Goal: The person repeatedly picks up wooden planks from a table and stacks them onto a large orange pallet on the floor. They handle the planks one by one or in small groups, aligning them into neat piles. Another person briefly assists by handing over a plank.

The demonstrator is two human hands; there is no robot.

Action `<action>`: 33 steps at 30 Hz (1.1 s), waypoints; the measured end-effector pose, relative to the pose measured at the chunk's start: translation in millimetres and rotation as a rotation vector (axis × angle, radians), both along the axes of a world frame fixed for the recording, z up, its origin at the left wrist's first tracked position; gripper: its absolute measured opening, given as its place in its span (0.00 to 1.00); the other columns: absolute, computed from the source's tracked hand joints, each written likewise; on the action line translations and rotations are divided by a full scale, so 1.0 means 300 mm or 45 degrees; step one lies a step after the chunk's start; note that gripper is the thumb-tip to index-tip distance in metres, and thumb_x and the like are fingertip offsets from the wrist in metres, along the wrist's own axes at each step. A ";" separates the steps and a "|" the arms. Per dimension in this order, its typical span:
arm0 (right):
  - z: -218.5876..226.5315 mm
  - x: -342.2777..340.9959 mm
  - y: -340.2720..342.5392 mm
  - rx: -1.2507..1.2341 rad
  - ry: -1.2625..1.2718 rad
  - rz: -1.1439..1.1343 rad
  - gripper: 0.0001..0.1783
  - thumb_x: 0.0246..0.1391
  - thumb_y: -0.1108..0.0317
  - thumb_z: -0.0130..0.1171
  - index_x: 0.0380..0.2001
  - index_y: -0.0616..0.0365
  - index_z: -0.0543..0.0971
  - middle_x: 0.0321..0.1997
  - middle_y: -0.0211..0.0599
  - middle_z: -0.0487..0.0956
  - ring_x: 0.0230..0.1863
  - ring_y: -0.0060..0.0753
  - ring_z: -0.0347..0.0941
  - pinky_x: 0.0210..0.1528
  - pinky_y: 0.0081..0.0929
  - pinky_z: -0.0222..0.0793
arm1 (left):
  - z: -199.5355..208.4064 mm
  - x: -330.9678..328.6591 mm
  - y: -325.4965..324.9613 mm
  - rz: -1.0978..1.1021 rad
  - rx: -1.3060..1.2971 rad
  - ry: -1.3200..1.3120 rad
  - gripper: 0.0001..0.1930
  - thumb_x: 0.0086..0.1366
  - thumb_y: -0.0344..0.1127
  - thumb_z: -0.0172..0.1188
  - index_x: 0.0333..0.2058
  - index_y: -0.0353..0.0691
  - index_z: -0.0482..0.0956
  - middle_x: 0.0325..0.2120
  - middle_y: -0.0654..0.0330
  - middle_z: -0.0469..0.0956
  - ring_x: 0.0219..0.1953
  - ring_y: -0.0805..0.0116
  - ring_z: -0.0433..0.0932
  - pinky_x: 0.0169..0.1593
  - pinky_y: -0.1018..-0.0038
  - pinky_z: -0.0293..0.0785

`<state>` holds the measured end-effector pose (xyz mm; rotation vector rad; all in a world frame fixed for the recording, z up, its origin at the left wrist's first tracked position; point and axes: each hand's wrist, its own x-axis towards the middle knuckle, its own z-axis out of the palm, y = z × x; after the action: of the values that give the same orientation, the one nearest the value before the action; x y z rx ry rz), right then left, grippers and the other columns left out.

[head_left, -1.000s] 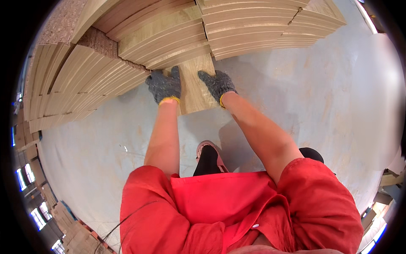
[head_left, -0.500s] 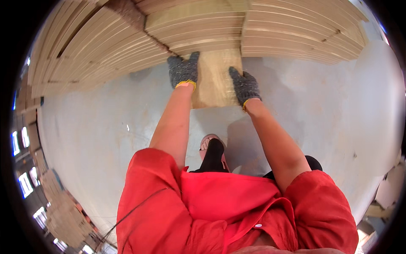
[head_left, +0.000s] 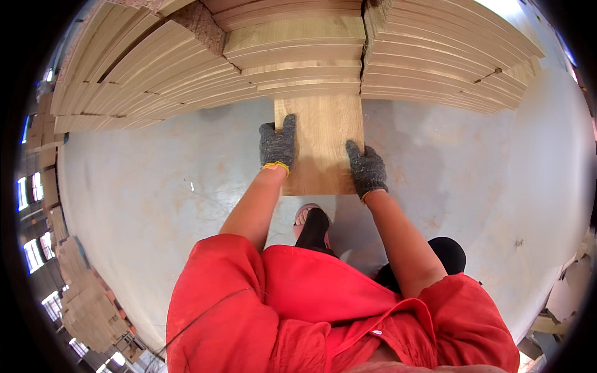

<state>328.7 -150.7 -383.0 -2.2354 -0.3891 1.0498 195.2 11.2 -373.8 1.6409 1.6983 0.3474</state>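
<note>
A light wood-grain board (head_left: 322,146) lies between my gloved hands, with its far end against the base of the middle stack of boards (head_left: 305,53). My left hand (head_left: 277,143), in a dark grey knit glove with a yellow cuff, is closed on the board's left edge, thumb on top. On the right edge, my right hand (head_left: 367,166) in a matching glove grips the same board, its thumb also on the face. The fingers under the board are hidden.
Tall stacks of boards stand to the left (head_left: 149,74) and right (head_left: 441,56) of the middle stack. Grey floor (head_left: 161,180) surrounds the board. My sandalled foot (head_left: 308,217) is just behind its near end. More stacked panels (head_left: 93,311) appear at the far left rim.
Both hands have come toward me with the board, and more of its length shows out from the middle stack. Its near end has moved closer to my foot.
</note>
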 end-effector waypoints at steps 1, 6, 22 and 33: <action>0.001 0.002 -0.003 0.002 0.035 0.003 0.40 0.54 0.35 0.51 0.51 0.64 0.77 0.49 0.58 0.78 0.54 0.58 0.72 0.57 0.42 0.65 | -0.002 0.000 0.010 -0.088 -0.001 0.012 0.38 0.53 0.62 0.66 0.46 0.29 0.70 0.43 0.36 0.76 0.48 0.41 0.76 0.52 0.58 0.71; -0.004 0.038 0.011 0.158 0.215 0.024 0.42 0.51 0.35 0.54 0.47 0.69 0.77 0.45 0.61 0.79 0.49 0.56 0.76 0.52 0.42 0.69 | -0.037 0.090 0.098 -0.240 0.145 -0.251 0.44 0.52 0.61 0.67 0.54 0.26 0.67 0.48 0.35 0.75 0.53 0.42 0.73 0.56 0.59 0.68; 0.098 -0.198 -0.274 -0.159 0.160 -0.064 0.36 0.50 0.38 0.61 0.44 0.65 0.79 0.38 0.55 0.81 0.43 0.51 0.78 0.47 0.41 0.71 | 0.006 -0.099 -0.144 -0.002 -0.202 0.051 0.35 0.60 0.63 0.58 0.36 0.26 0.77 0.34 0.40 0.79 0.38 0.47 0.78 0.46 0.62 0.73; 0.450 -0.364 -0.627 -0.057 0.479 -0.872 0.31 0.50 0.53 0.68 0.47 0.69 0.75 0.39 0.42 0.81 0.38 0.33 0.76 0.43 0.30 0.72 | 0.320 0.041 -0.412 -0.714 -0.511 0.160 0.27 0.62 0.53 0.58 0.44 0.30 0.74 0.37 0.44 0.79 0.40 0.50 0.78 0.46 0.62 0.73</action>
<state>219.3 -338.8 -247.9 -1.9121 0.5313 1.0510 207.3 -112.3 -278.0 1.7606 1.2143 -0.3517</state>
